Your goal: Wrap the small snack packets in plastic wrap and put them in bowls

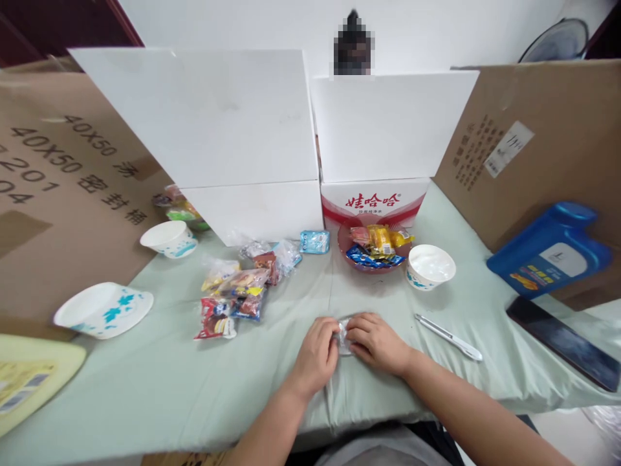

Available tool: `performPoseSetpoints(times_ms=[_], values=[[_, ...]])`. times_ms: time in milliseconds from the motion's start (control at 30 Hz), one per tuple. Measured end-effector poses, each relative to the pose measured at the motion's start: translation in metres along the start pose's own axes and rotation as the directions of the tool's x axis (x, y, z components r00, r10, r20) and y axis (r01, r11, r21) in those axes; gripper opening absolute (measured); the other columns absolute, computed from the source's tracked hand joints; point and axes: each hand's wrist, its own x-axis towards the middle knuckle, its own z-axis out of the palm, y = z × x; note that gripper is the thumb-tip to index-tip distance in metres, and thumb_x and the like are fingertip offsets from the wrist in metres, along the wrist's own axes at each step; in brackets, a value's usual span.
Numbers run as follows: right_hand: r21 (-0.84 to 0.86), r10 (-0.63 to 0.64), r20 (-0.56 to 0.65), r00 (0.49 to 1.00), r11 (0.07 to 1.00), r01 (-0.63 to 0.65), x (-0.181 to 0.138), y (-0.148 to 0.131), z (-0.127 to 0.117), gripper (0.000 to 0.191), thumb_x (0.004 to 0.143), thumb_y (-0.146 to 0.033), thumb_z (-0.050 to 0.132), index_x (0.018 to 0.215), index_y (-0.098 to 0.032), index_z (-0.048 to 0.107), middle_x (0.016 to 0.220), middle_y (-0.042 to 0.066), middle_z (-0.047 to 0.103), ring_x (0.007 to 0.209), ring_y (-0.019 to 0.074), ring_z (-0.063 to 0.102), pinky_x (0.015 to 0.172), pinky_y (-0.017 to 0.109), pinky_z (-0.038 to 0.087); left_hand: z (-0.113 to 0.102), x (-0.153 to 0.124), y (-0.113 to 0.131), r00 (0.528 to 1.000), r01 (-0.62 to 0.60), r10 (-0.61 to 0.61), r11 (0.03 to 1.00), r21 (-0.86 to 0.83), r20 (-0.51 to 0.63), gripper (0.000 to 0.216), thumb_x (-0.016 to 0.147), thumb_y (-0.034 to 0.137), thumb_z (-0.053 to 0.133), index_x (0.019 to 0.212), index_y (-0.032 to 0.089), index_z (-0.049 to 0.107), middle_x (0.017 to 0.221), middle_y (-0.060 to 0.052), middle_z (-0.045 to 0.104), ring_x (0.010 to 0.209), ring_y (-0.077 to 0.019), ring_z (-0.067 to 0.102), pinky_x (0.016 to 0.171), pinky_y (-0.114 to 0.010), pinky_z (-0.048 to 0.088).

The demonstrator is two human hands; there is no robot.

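Observation:
My left hand [316, 354] and my right hand [378, 341] meet near the front edge of the table, on the pale green cloth [194, 382]. Both pinch a small clear wrapper [344, 336] between their fingertips. What is inside the wrapper I cannot make out. A heap of wrapped snacks [240, 288] lies to the upper left of my hands. Behind my hands stands a dark red bowl [366, 262] filled with more wrapped snacks.
A white paper bowl [431, 265] sits right of the red bowl, two more at the left [169, 238] [104, 309]. A pen [449, 336], a dark phone [565, 342] and a blue jug [550, 249] lie right. White boxes [252, 142] and cardboard [58, 188] wall the table.

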Motion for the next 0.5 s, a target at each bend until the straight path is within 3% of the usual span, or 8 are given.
performPoseSetpoints(times_ms=[167,233,300,367,433,500], values=[[-0.043,-0.023,-0.019,1.000,0.999,0.022,0.000,0.000,-0.003,0.015,0.093,-0.016,0.051,0.097,-0.020,0.065,0.095,0.007,0.069,0.086,0.0178,0.057,0.078,0.031,0.048,0.003,0.001,-0.006,1.000,0.023,-0.023,1.000,0.021,-0.005,0.026,0.080,0.002,0.041,0.095,0.021,0.051,0.097,-0.006,0.058,0.093,-0.0206,0.056,0.082,-0.037,0.050],[-0.063,-0.031,-0.129,0.991,0.998,0.023,-0.002,0.007,-0.018,0.017,0.093,-0.015,0.049,0.098,-0.020,0.064,0.094,0.007,0.069,0.086,0.0182,0.058,0.077,0.031,0.049,0.003,0.001,-0.008,1.000,0.029,-0.029,0.999,0.020,0.007,0.024,0.080,0.003,0.042,0.093,0.021,0.051,0.096,-0.006,0.058,0.093,-0.0209,0.056,0.082,-0.037,0.050],[-0.119,0.012,-0.320,0.947,0.991,-0.053,-0.006,0.023,-0.045,0.017,0.094,-0.016,0.049,0.101,-0.020,0.064,0.099,0.008,0.069,0.093,0.0193,0.059,0.082,0.033,0.049,0.003,0.001,-0.008,0.999,0.033,-0.033,0.999,0.020,0.013,0.021,0.081,0.004,0.043,0.090,0.021,0.051,0.095,-0.006,0.058,0.093,-0.0211,0.056,0.082,-0.037,0.049],[-0.208,0.142,-0.508,0.850,0.937,-0.281,-0.009,0.044,-0.079,0.018,0.094,-0.022,0.049,0.101,-0.019,0.065,0.102,0.010,0.069,0.100,0.0218,0.058,0.091,0.037,0.047,0.003,0.001,-0.008,0.999,0.032,-0.033,0.999,0.027,0.017,0.019,0.081,0.005,0.043,0.087,0.021,0.052,0.093,-0.006,0.058,0.092,-0.0211,0.056,0.081,-0.036,0.049],[-0.298,0.369,-0.543,0.754,0.755,-0.584,-0.010,0.067,-0.111,0.025,0.096,-0.026,0.045,0.106,-0.016,0.066,0.110,0.014,0.067,0.110,0.0264,0.056,0.099,0.043,0.042,0.003,0.002,-0.008,0.999,0.024,-0.025,0.999,0.042,0.019,0.018,0.080,0.005,0.043,0.083,0.020,0.052,0.091,-0.005,0.058,0.090,-0.0209,0.055,0.079,-0.035,0.048],[-0.404,0.671,-0.306,0.675,0.551,-0.730,-0.006,0.089,-0.134,0.032,0.097,-0.026,0.041,0.116,-0.015,0.064,0.122,0.016,0.062,0.118,0.0290,0.052,0.101,0.044,0.041,0.004,0.003,-0.009,1.000,0.012,-0.013,0.998,0.058,0.021,0.018,0.078,0.005,0.044,0.081,0.020,0.053,0.089,-0.005,0.058,0.088,-0.0208,0.055,0.077,-0.034,0.047]])
